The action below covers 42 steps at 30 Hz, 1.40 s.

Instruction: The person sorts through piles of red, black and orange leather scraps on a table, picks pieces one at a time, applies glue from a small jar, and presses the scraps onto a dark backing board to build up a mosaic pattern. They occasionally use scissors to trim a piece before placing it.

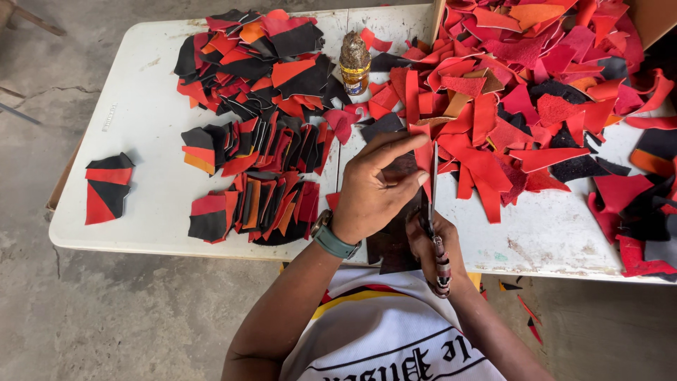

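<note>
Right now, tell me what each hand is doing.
Left hand: closed, pinching a red leather strip.
Right hand: closed around a thin metal-bladed knife with a banded handle.

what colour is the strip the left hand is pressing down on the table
Red. The strip under the left hand shows best in the head view.

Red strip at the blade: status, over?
Left hand pins red strip. Right hand grips knife, blade against strip. Red scrap pile crowds right.
</note>
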Tool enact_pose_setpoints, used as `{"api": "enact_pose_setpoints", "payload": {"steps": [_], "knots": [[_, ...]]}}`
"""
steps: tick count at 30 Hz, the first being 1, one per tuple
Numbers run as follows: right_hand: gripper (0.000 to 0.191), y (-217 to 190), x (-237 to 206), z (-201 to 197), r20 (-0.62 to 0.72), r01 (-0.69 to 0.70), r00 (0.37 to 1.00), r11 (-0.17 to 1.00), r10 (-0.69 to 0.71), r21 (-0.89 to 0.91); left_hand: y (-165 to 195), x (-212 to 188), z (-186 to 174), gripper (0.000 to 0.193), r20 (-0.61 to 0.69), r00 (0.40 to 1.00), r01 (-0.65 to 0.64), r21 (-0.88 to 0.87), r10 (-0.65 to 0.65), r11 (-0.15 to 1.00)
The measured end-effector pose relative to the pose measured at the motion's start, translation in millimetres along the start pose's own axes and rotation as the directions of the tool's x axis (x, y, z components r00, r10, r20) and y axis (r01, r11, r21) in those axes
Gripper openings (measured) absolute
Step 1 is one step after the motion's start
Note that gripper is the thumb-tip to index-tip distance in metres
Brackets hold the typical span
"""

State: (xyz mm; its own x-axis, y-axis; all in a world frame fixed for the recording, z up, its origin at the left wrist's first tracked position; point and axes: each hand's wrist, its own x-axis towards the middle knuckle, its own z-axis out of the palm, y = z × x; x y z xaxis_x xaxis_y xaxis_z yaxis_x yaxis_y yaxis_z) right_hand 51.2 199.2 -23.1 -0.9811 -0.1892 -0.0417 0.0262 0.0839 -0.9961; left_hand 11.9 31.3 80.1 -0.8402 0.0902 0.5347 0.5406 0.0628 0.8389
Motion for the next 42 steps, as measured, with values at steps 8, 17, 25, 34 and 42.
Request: {"api": "enact_pose_setpoints", "payload": {"steps": [8, 17, 25, 34, 42], "knots": [[0.011, -3, -2, -3, 0.004, -0.023, 1.0, 1.0, 0.023, -0.011, 0, 0, 4, 0.048, 0.03, 0.999, 0.043, -0.04, -0.042, 0.998], [0.011, -16, -4, -17, 0.009, -0.003, 1.0, 0.998, 0.004, -0.055, 4, -13, 17, 0.049, 0.08, 0.994, 0.083, -0.03, -0.08, 0.996], [0.016, 6, -3, -24, -0.014, -0.002, 1.0, 0.972, 0.006, 0.233, -14, -16, 22, 0.047, 0.113, 0.985, 0.152, -0.191, -0.133, 0.97], [0.043, -48, -8, -147, -0.257, -0.188, 0.952, 0.34, -0.169, -0.921, -45, -27, 13, 0.073, 0.087, 0.974, 0.227, -0.258, -0.211, 0.939], [0.035, -53, 1, -94, -0.13, 0.235, 0.953, 0.939, -0.273, -0.249, -38, -29, 6, 0.089, 0.17, 0.958, 0.262, -0.196, -0.23, 0.945]]}}
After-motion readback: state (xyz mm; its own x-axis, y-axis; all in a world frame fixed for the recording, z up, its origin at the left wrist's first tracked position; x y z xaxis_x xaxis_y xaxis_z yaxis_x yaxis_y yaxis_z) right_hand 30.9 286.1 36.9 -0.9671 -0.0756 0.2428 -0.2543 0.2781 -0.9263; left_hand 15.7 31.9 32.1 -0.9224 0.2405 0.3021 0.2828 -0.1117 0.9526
